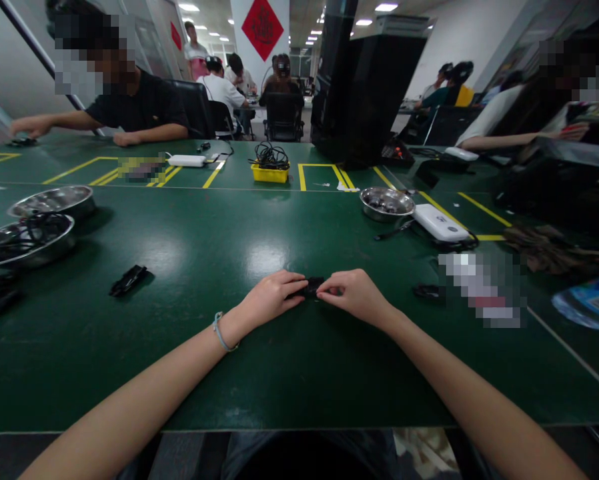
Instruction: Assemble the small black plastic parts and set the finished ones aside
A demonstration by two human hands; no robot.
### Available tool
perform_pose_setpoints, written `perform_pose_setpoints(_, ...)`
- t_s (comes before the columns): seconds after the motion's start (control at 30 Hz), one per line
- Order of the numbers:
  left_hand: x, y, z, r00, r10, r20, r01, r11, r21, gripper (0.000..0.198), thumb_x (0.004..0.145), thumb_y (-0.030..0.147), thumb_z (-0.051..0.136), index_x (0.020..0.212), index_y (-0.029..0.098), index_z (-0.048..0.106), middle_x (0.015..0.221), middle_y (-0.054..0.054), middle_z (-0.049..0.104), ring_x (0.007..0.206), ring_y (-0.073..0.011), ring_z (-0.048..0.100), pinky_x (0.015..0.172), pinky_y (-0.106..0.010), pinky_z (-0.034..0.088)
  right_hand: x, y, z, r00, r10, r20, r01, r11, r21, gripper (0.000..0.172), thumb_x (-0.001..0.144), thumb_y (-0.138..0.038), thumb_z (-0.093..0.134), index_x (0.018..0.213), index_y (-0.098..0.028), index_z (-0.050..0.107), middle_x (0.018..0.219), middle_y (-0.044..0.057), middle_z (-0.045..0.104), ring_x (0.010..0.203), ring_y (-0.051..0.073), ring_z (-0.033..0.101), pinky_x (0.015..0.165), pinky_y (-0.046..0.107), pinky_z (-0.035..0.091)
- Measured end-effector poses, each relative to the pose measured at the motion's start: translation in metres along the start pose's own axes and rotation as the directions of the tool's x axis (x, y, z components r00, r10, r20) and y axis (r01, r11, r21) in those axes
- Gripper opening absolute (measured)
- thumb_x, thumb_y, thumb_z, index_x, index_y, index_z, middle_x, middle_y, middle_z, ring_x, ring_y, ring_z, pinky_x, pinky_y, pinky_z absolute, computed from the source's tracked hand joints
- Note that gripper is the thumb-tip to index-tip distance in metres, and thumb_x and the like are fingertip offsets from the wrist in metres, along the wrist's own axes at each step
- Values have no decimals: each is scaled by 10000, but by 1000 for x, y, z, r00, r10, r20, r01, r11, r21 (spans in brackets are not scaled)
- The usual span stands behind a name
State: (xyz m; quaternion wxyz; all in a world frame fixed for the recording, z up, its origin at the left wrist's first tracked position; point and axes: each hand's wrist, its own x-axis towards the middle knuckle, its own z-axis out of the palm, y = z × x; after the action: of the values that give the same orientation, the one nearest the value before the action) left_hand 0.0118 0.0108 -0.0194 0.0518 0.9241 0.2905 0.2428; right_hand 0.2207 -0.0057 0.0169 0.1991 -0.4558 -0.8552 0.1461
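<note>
On the green table (204, 373), a small black object (313, 287) lies between my two hands. My left hand (274, 298) rests at its left end, the fingers closed on that end. From the right, my right hand (355, 294) pinches its other end between thumb and fingertips. The object's details are too dark to make out. A similar black bundle (129, 281) lies off to the left, and another dark piece (428, 291) is to the right of my right hand.
Metal bowls (387, 203) stand at the right and the left (54, 250), the left one holding black cables. A white power bank (440, 223), a yellow tray of cables (270, 173) and a plastic bottle (592, 301) are around. A person (144, 107) sits across the table.
</note>
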Motion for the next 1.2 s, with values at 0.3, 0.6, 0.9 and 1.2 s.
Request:
perform_pose_setpoints(0.3, 1, 2, -2, 1000, -10, 11, 10, 1000, 12, 262, 808, 215, 536, 1054, 136, 583, 1057, -104, 585, 936, -196, 561, 807, -329, 484, 2, -7, 5, 989, 37, 145, -22, 994, -103, 118, 700, -193, 575, 664, -208, 686, 643, 2, 654, 555, 119, 567, 566, 234, 405)
perform_pose_setpoints(0.6, 1, 1, -1, 1000, -8, 13, 8, 1000, 10, 276, 810, 224, 536, 1063, 119, 576, 1056, -112, 582, 936, -198, 555, 812, -330, 479, 0, -1, 2, 995, 97, 38, -103, 970, 219, 64, 690, -179, 549, 687, -157, 609, 584, -16, 613, 509, 83, 552, 519, 188, 434)
perform_pose_setpoints(0.9, 0, 1, -1, 1000, -2, 25, 1, 1000, 17, 279, 826, 242, 515, 1080, 136, 561, 1059, -94, 578, 934, -190, 547, 813, -325, 475, 9, 13, 18, 992, 69, -106, -40, 966, 257, 108, 731, -205, 549, 686, -184, 645, 991, 48, 637, 908, 168, 544, 625, 249, 455)
perform_pose_setpoints(1.2, 0, 1, -1, 1000, -2, 19, 1, 1000, 21, 275, 829, 245, 511, 1078, 138, 563, 1071, -88, 575, 953, -188, 543, 827, -311, 470, 8, 14, 23, 994, 51, -93, -26, 969, 245, 97, 732, -207, 563, 682, -200, 645, 945, 29, 655, 934, 180, 543, 687, 289, 452)
